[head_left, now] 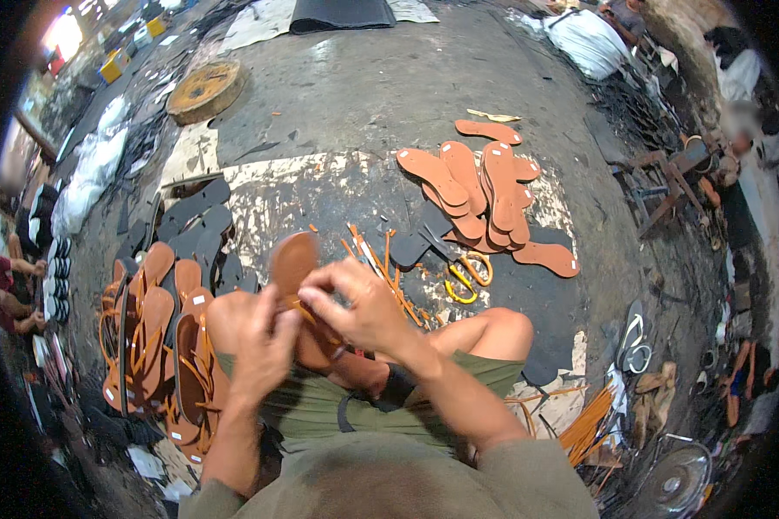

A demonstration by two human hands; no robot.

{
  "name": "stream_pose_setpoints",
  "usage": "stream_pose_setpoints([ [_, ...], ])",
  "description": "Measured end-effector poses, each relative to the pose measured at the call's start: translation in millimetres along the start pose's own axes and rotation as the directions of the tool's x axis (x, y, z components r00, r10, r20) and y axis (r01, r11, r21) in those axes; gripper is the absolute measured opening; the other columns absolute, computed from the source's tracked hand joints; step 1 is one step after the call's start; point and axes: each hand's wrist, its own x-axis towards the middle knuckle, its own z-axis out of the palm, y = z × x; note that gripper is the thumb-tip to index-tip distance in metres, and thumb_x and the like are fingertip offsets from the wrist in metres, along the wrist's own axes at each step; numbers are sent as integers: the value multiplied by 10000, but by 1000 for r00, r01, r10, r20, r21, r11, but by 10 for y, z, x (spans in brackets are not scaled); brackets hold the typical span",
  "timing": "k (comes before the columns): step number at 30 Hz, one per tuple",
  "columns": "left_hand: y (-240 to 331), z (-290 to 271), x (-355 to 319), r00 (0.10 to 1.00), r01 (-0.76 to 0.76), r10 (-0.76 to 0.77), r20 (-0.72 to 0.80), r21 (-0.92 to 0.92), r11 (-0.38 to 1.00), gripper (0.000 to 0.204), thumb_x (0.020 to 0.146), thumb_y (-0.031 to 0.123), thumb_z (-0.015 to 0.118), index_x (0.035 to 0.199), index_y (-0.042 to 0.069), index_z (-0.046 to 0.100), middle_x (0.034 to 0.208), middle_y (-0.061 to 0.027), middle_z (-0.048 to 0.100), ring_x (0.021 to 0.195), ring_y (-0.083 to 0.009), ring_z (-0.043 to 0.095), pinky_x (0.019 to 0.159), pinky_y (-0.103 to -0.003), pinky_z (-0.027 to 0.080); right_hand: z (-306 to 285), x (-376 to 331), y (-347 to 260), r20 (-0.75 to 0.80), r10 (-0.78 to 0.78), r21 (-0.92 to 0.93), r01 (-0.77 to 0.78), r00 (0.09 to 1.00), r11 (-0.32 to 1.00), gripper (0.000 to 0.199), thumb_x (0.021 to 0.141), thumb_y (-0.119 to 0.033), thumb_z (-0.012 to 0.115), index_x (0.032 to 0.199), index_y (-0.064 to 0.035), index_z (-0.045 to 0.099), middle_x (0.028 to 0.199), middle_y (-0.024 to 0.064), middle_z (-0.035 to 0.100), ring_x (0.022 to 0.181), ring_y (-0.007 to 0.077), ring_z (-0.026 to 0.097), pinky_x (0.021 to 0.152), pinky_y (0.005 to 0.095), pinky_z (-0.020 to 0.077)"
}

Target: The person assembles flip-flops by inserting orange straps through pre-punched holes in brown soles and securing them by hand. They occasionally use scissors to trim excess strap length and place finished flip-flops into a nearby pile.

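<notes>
I see left hand (pixel 267 346) blurred, holding brown sandal (pixel 293 262) | sandal between both hands | right hand (pixel 359 303) curled at it, can't tell if pinching | scissors (pixel 455 257) right of right hand

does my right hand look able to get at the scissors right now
Probably yes. Your right hand is busy at a brown sandal, so it may have to leave that first, but the scissors lie off to its right, with nothing seeming to block the way.
</notes>
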Motion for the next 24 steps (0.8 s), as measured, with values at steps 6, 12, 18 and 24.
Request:
stream_pose_setpoints([
  [6, -207, -2421, -326, 898, 430, -392, -199, 216, 877, 645, 996, 10, 596, 1609, 34, 397, 1428, -205, 607, 1114, -253, 664, 963, -358, 549, -1280, 650, 2534, -447, -27, -495, -222, 894, 840, 328, 920, -214, 749, 1179, -19, 699, 1131, 202, 725, 1111, 381, 674, 978, 476, 515],
  [12, -40, -1530, -27, 879, 238, -366, -307, -384, 892, 547, 1011, 188, 673, 1505, 12, 518, 1360, -186, 622, 1201, -291, 672, 1047, -417, 534, -1680, 611, 2779, -334, 262, -708, -424, 906, 565, 485, 882, -262, 786, 1256, 22, 662, 1238, 263, 705, 1160, 418, 675, 993, 506, 523],
  [18, -476, 29, 398, 842, 308, -537, 46, -859, 409, 848, 1018, 225, 711, 1656, 82, 172, 1552, -172, 431, 1328, -336, 556, 1064, -439, 529, -55, -42, 912, 352, 51, 60, -77, 935, 995, 490, 885, -351, 845, 1288, -108, 709, 1302, 140, 708, 1287, 280, 626, 1114, 426, 456],
  [24, -456, -644, -167, 935, 282, -341, -93, -386, 878, 760, 961, 170, 724, 1597, 34, 331, 1468, -162, 490, 1323, -258, 541, 1110, -396, 469, 47, -142, 2183, -73, 554, -533, -502, 829, 681, 283, 937, -283, 729, 1077, -40, 690, 1172, 198, 721, 1181, 404, 628, 1000, 529, 497],
])
